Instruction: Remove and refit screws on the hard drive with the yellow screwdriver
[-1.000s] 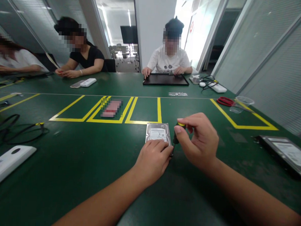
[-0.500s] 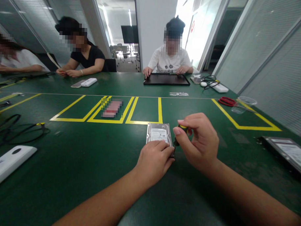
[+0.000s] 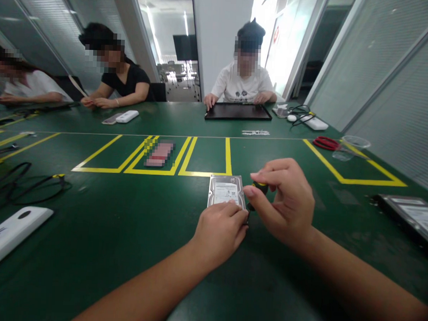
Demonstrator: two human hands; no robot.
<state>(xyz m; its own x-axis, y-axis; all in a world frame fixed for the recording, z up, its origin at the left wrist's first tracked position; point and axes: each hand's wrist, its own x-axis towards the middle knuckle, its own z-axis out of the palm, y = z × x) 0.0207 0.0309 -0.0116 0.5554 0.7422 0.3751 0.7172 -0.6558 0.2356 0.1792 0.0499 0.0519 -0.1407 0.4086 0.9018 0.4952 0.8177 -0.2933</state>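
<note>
A silver hard drive with a white label lies on the green table in front of me. My left hand is closed over its near end and covers that part of it. In my right hand, thumb and fingers close round a short black and yellow screwdriver. The screwdriver stands tilted at the drive's near right corner, close to my left fingertips. Its tip is too small and blurred to tell what it touches.
A second hard drive lies at the right. White power bank and black cable are at the left. Yellow tape marks the table. A clear plastic cup lies beside red cable. Across, a person handles a black panel.
My right hand has shifted slightly, with its thumb and finger moved a little left over the screwdriver handle. The left hand and the hard drive have stayed in place.
</note>
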